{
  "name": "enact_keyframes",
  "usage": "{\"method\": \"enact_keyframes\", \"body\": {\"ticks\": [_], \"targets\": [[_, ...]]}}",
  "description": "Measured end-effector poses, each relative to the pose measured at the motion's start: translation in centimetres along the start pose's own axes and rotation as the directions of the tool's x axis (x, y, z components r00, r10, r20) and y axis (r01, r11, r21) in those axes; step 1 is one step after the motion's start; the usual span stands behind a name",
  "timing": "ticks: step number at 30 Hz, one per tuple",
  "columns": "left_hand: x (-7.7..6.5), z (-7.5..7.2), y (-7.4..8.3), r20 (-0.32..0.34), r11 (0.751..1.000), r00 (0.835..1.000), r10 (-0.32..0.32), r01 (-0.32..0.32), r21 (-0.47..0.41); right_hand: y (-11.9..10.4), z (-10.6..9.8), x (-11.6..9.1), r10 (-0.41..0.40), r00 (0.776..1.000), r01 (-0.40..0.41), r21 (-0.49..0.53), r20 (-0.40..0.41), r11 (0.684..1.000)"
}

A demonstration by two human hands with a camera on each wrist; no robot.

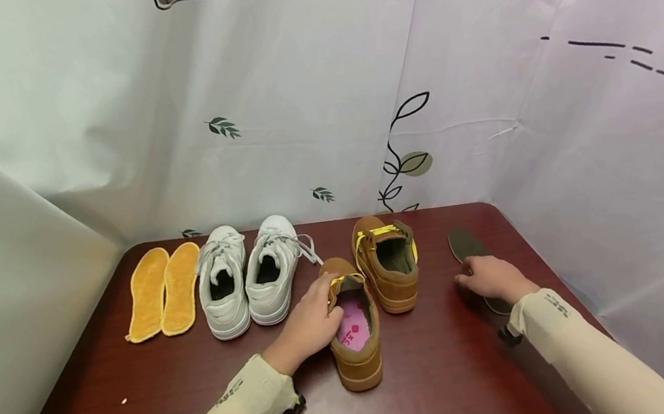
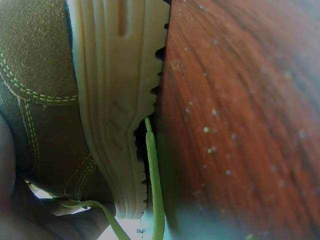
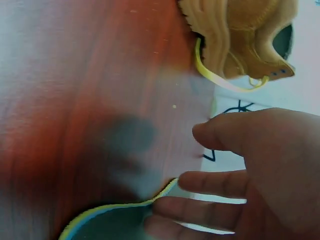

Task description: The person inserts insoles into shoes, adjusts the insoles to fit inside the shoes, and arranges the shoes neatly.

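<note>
A brown shoe (image 1: 359,370) with yellow laces stands at the middle of the table, a pink insole (image 1: 352,321) lying inside it. My left hand (image 1: 310,320) grips this shoe at its left side near the laces, thumb at the opening's rim. In the left wrist view the shoe's ribbed sole (image 2: 117,90) meets the wood, with a lace (image 2: 156,185) hanging beside it. Over at the right, my right hand (image 1: 492,279) hovers above a dark insole (image 1: 465,244), partly covering it. Its fingers are loosely extended, fingertips close to the insole's yellow-and-blue edge (image 3: 107,207) in the right wrist view.
A second brown shoe (image 1: 397,288) stands just behind and right of the gripped one. Two white shoes (image 1: 227,314) and a pair of orange insoles (image 1: 148,296) occupy the back left of the dark red table (image 1: 145,406). Printed white cloth (image 1: 304,67) hangs behind.
</note>
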State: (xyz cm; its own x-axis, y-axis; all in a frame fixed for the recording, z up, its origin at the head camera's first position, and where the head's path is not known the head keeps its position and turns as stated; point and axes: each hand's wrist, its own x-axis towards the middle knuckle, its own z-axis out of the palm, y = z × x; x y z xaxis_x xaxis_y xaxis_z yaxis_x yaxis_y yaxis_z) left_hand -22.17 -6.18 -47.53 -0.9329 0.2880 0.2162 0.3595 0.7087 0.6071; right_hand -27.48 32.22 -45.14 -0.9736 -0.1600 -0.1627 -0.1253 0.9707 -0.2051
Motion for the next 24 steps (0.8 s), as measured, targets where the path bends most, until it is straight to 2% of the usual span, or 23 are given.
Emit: {"method": "enact_keyframes", "body": {"ticks": [6,8,12,14,19,24], "targets": [[0.0,0.1,0.0,0.006,1.0,1.0,-0.013,0.013,0.0,0.8,0.0,1.1,0.01,0.994,-0.011,-0.01,-0.106,1.0],[0.0,0.0,0.0,0.006,1.0,1.0,-0.013,0.013,0.001,1.1,0.3,1.4,0.025,0.995,-0.029,-0.034,-0.099,0.999],[-0.1,0.0,0.1,0.01,1.0,1.0,-0.006,0.006,0.0,1.7,0.9,1.9,0.069,0.997,-0.071,-0.078,-0.018,0.994],[-0.1,0.0,0.1,0.01,1.0,1.0,-0.001,0.001,-0.001,2.0,1.1,2.0,0.09,0.996,-0.09,-0.087,-0.004,0.992],[-0.1,-0.1,0.1,0.006,1.0,1.0,0.004,-0.004,0.004,2.3,1.1,2.0,0.133,0.99,-0.136,-0.07,-0.049,0.988],[-0.1,-0.1,0.0,-0.002,1.0,1.0,0.007,-0.007,0.005,2.5,0.8,1.8,0.136,0.99,-0.138,-0.051,-0.04,0.989]]}}
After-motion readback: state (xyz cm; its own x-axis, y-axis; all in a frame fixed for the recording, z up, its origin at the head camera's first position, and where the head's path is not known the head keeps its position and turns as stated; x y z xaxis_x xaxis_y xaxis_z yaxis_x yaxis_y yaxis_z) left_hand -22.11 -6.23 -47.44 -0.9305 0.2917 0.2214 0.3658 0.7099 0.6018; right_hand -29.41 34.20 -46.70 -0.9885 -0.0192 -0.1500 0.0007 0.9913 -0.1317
